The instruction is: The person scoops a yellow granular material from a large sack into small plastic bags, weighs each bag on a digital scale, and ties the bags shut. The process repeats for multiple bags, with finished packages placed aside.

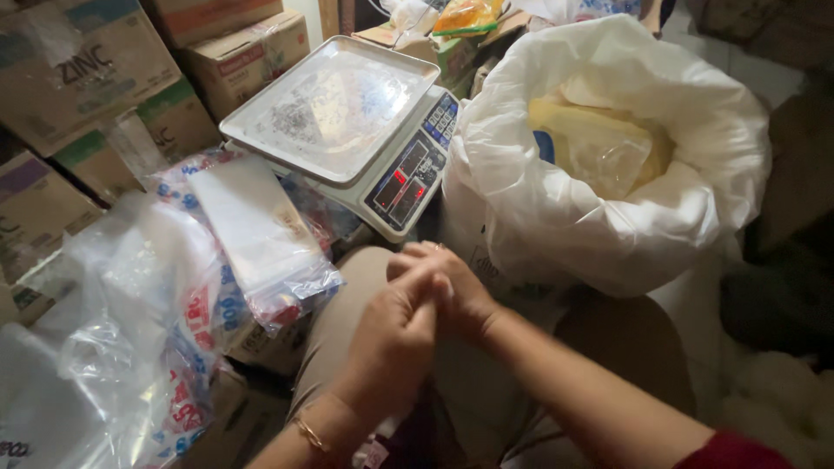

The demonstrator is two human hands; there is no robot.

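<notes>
Left hand (393, 334) and right hand (459, 293) meet over the lap, just in front of the scale (334, 108), on its keypad side. The left is curled shut over the right's fingers. The right is mostly covered, so I can't tell if it's open or closed, or whether anything small is pinched between them. No bag, film or scoop shows in either hand. A thin bracelet (309, 432) sits on the left wrist.

My read of the step is hands-only work, like rubbing or separating something thin. Nothing is being weighed.

The nearest thing is the flat pack of clear bags (261, 230). It lies to the left of the scale and slightly nearer the person. Its top end is tucked under the scale's edge and its near corner is just beside the left hand, not touching.

- Scale: the tray holds only a clear film cover, and the display is lit red.
- White sack (556, 217): stands right of the scale, touching its keypad end. Its mouth is rolled open, with a yellow bag (599, 143) and clear plastic inside.
- Loose plastic bags (130, 321): heaped left of the scale, beyond the pack.
- Cardboard boxes (78, 69): stacked behind and left of the scale.

Both the pack and the sack mouth look within easy reach of the hands.
</notes>
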